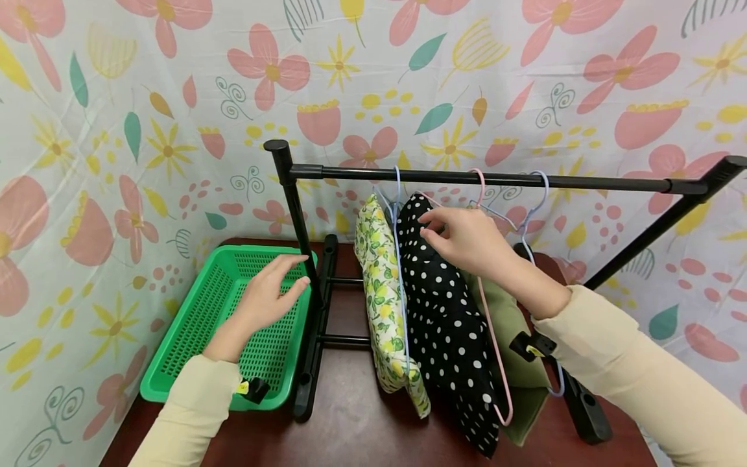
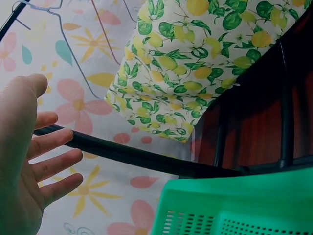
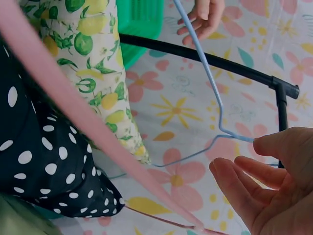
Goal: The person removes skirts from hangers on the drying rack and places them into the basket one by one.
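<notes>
My left hand (image 1: 262, 301) hovers over the green basket (image 1: 185, 331) beside the rack's left post, fingers spread and holding nothing. In the head view, my right hand (image 1: 467, 237) is below the rail, in front of the pink hanger (image 1: 496, 353). Its fingers are loosely bent, and the right wrist view shows a gap between thumb and fingertips. A lemon-print cloth item (image 1: 379, 295) hangs on a blue hanger (image 1: 399, 259). To its right hang a black polka-dot cloth item (image 1: 440, 318) and an olive-green one (image 1: 502, 311), partly hidden by my right arm.
A black garment rack (image 1: 362, 174) stands on the dark reddish-brown table (image 1: 350, 402). Another blue hanger (image 1: 545, 188) hooks over the rail at the right. Floral-print fabric (image 1: 373, 78) covers the walls behind and at the left.
</notes>
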